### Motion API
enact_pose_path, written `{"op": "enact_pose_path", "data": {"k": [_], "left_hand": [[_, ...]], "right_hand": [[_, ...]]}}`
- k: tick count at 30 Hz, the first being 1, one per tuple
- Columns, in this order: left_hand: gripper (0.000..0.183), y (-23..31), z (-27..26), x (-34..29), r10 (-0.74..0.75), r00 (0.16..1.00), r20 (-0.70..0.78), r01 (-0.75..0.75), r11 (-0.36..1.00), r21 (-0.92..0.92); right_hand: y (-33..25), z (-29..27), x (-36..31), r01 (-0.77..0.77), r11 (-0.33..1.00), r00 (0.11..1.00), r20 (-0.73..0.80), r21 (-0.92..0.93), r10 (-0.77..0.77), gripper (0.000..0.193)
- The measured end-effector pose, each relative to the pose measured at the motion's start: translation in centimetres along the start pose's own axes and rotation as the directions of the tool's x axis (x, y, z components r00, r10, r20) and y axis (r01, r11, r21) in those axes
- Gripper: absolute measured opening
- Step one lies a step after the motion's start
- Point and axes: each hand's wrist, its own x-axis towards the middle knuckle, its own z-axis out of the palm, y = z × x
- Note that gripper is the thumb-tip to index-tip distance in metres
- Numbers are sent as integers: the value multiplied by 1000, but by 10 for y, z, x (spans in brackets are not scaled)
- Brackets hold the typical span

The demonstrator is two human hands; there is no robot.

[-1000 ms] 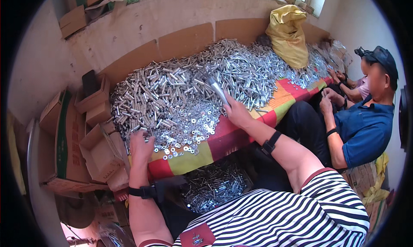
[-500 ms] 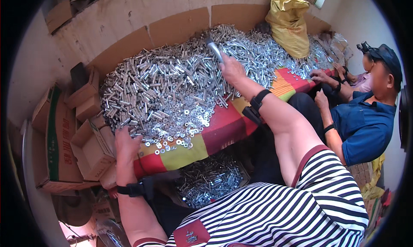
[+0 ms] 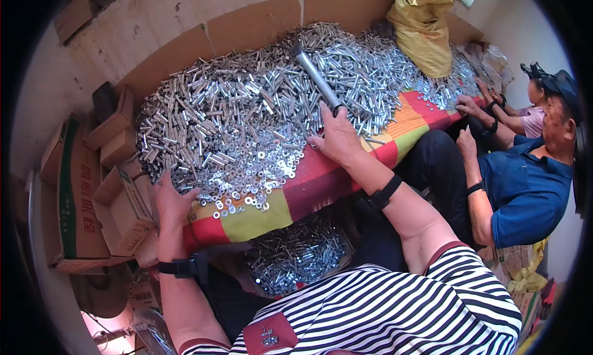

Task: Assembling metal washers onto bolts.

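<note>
A long silver metal tube (image 3: 319,80) with dark ends lies slantwise over the pile of metal bolt sleeves (image 3: 247,86). Its near end meets the fingertips of my right hand (image 3: 340,139), whose fingers are apart with the thumb spread away from the tube. My left hand (image 3: 173,200) rests at the near left edge of the pile, open, thumb pointing at loose washers (image 3: 247,182). Its fingertips touch the heap's edge, and nothing shows in its grasp. A checked cloth (image 3: 259,218) in red, yellow and maroon lies under the heap.
Open cardboard boxes (image 3: 123,216) stand at the left. Below the cloth's edge sits a container of bolts (image 3: 296,256). A yellow sack (image 3: 426,33) stands at the back right. At the right, a person in a blue shirt (image 3: 525,194) and another person sit by the heap.
My right hand has drawn back toward me and its grip has loosened; more of the tube shows now. My left hand has opened wider at the pile's edge. The view has shifted slightly.
</note>
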Motion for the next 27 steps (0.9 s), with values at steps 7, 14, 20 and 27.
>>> {"op": "enact_pose_path", "data": {"k": [7, 14, 20, 27], "left_hand": [[89, 6, 42, 16, 87, 994, -63, -96, 983, -154], [46, 30, 60, 23, -80, 996, -49, 38, 824, -565], [35, 42, 91, 30, 46, 986, -161, -117, 876, -468], [26, 100, 85, 5, 51, 998, -48, -69, 682, -728]], "right_hand": [[-14, 24, 12, -157, 976, 975, -136, 152, 178, 92], [-22, 49, 13, -244, 895, 935, -153, 374, 319, 82], [-21, 59, 17, -215, 879, 933, -178, 426, 314, 68], [-51, 62, 21, 27, 855, 954, -270, 519, 133, 46]]}}
